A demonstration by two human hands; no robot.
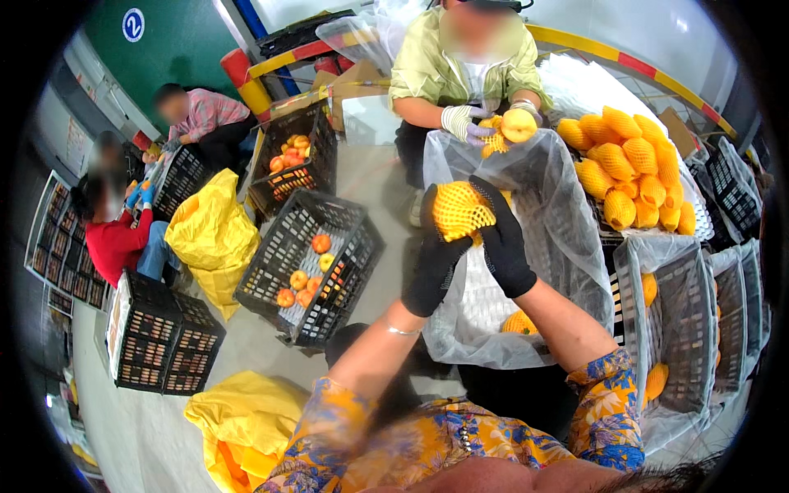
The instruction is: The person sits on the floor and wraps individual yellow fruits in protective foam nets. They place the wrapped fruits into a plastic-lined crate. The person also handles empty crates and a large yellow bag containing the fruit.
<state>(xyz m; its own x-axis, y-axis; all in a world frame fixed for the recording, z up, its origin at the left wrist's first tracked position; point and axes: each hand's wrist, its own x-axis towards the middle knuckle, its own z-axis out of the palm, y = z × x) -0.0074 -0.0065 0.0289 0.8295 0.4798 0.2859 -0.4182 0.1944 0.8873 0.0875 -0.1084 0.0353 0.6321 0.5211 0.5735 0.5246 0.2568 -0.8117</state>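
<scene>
Between my black-gloved hands is a fruit in a yellow foam net sleeve (pixel 461 211). My left hand (pixel 434 262) closes on it from the left side and my right hand (pixel 504 246) from the right. Below them stands a crate lined with clear plastic film (pixel 555 246), with white foam padding and a net-wrapped fruit (pixel 519 322) at its near end. A pile of yellow foam net sleeves (pixel 632 166) lies to the right. On the left, a black plastic crate (pixel 308 265) holds several loose peaches or similar fruits (pixel 299 280).
Across the lined crate, a co-worker in striped gloves (pixel 459 123) holds a fruit and a net sleeve. Two film-lined crates (pixel 666 320) stand at the right. Yellow sacks (pixel 212 237), stacked black crates (pixel 163 336) and more seated people (pixel 123 240) are at the left.
</scene>
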